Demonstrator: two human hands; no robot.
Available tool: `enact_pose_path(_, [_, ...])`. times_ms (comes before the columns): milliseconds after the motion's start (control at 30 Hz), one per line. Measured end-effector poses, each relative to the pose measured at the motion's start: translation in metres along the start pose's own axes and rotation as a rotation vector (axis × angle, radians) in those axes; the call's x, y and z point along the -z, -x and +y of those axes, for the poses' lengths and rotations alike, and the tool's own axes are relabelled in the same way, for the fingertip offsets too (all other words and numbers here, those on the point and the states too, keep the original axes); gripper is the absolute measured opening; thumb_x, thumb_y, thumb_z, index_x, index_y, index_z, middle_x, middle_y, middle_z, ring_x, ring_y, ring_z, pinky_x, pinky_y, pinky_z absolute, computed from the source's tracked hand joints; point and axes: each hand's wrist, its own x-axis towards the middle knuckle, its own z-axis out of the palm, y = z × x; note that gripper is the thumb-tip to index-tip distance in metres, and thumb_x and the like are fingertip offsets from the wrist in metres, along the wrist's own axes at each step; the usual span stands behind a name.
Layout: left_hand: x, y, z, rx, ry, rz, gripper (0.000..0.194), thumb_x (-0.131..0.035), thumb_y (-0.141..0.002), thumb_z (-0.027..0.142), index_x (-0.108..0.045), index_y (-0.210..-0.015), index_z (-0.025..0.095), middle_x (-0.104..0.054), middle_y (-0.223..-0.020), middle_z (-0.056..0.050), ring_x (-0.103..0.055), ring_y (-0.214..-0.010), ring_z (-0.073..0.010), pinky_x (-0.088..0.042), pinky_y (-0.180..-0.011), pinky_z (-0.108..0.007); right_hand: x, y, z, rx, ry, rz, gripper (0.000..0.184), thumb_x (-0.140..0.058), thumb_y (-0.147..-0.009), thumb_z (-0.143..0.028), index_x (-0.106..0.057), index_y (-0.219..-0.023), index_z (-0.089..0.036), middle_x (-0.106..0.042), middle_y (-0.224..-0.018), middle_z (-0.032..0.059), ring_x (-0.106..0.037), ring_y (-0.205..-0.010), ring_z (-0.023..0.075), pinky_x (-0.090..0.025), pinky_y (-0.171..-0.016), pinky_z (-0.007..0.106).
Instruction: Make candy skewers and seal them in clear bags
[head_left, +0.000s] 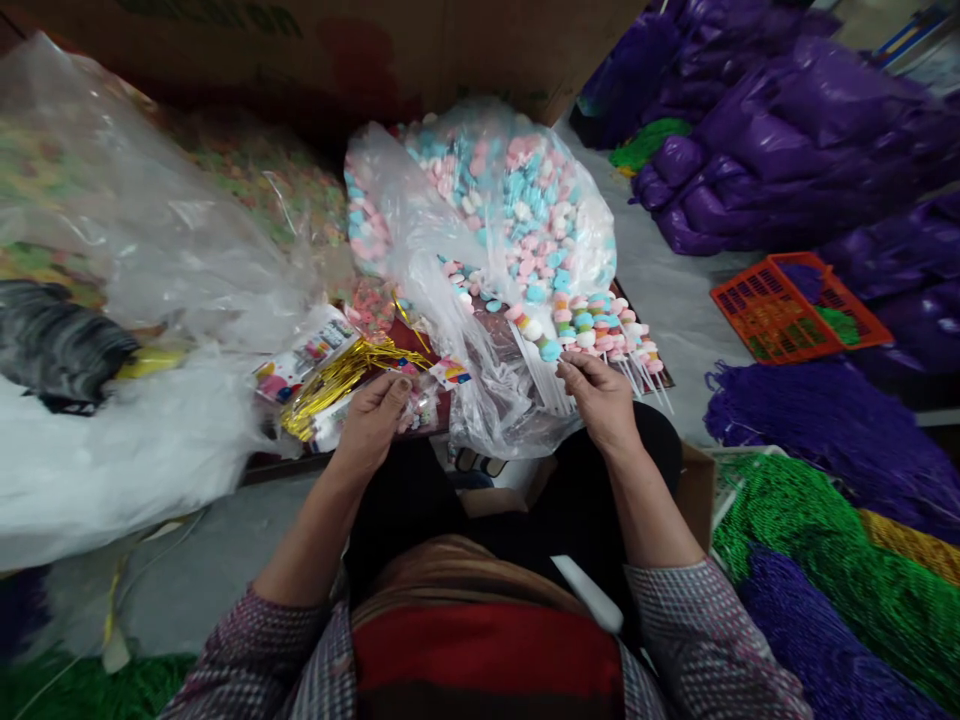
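Note:
My right hand [600,400] is closed, thumb and fingers pinching the stick end of a candy skewer [534,332] threaded with pink, white and blue pieces. My left hand [375,418] pinches a small clear plastic bag [422,405] with a colourful printed label [450,373]. Beside that hand lies a bundle of gold twist ties [322,390] over more printed bags. Several finished skewers [589,322] lie beyond my right hand, their white sticks pointing toward me. Between the hands, the crumpled mouth of a clear bag [487,400] hangs over the table edge.
A large clear bag of pink, blue and white candies [525,190] stands behind. Bags of multicoloured candies [262,190] fill the left, near a grey-black striped cloth [60,340]. At right are purple sacks [787,140], an orange basket [799,308] and green bead strands [802,520].

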Motion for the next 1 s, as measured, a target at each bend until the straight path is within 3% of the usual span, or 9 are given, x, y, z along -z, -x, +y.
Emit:
enact_pose_path(133, [0.008, -0.003, -0.007, -0.008, -0.002, 0.008, 0.05, -0.087, -0.066, 0.064, -0.07, -0.07, 0.017, -0.053, -0.052, 0.005, -0.038, -0.04, -0.0026, -0.03, -0.036, -0.016, 0.001, -0.016, -0.002, 0.024, 0.198, -0.013, 0.029, -0.066, -0.083, -0.044, -0.078, -0.094, -0.02, -0.078, -0.088, 0.0059, -0.068, -0.075, 0.0193, -0.055, -0.071, 0.034])
enact_pose_path(267, [0.011, -0.003, -0.01, 0.007, 0.007, 0.029, 0.053, -0.087, -0.064, 0.065, -0.066, -0.066, 0.017, -0.051, -0.05, 0.006, -0.036, -0.039, -0.0027, -0.03, -0.036, -0.016, -0.008, -0.038, -0.02, 0.163, 0.51, -0.07, 0.027, -0.059, -0.089, -0.035, -0.081, -0.093, -0.02, -0.08, -0.092, 0.0095, -0.072, -0.084, 0.0242, -0.054, -0.081, 0.038])
enact_pose_path(467, [0.013, -0.002, -0.012, 0.027, 0.018, 0.0, 0.051, -0.085, -0.067, 0.065, -0.069, -0.069, 0.017, -0.056, -0.054, 0.004, -0.037, -0.039, -0.0026, -0.028, -0.036, -0.017, -0.015, -0.076, -0.051, 0.281, 1.025, -0.107, 0.034, -0.05, -0.093, -0.028, -0.082, -0.095, -0.02, -0.078, -0.091, 0.0135, -0.068, -0.079, 0.0256, -0.045, -0.068, 0.036])
enact_pose_path(633, [0.017, -0.003, -0.019, 0.037, 0.02, -0.026, 0.044, -0.083, -0.073, 0.061, -0.073, -0.075, 0.018, -0.057, -0.057, 0.004, -0.039, -0.042, -0.0036, -0.03, -0.039, -0.018, -0.019, -0.096, -0.078, 0.273, 1.257, -0.219, 0.032, -0.048, -0.093, -0.023, -0.08, -0.093, -0.019, -0.075, -0.096, 0.016, -0.064, -0.076, 0.0232, -0.039, -0.067, 0.036])
enact_pose_path(800, [0.019, -0.004, -0.022, 0.051, 0.001, -0.055, 0.044, -0.08, -0.075, 0.062, -0.074, -0.076, 0.019, -0.054, -0.054, 0.004, -0.037, -0.042, -0.0047, -0.028, -0.039, -0.019, -0.03, -0.106, -0.102, 0.318, 1.506, -0.378, 0.037, -0.044, -0.092, -0.015, -0.079, -0.105, -0.016, -0.075, -0.102, 0.0189, -0.066, -0.084, 0.0255, -0.037, -0.067, 0.035])
enact_pose_path(1000, [0.021, -0.004, -0.024, 0.04, -0.024, -0.068, 0.042, -0.079, -0.077, 0.062, -0.074, -0.078, 0.02, -0.055, -0.056, 0.004, -0.038, -0.043, -0.006, -0.028, -0.04, -0.021, -0.045, -0.112, -0.124, 0.356, 1.6, -0.487, 0.04, -0.043, -0.091, -0.009, -0.077, -0.113, -0.012, -0.075, -0.107, 0.0221, -0.069, -0.095, 0.0301, -0.042, -0.072, 0.037])
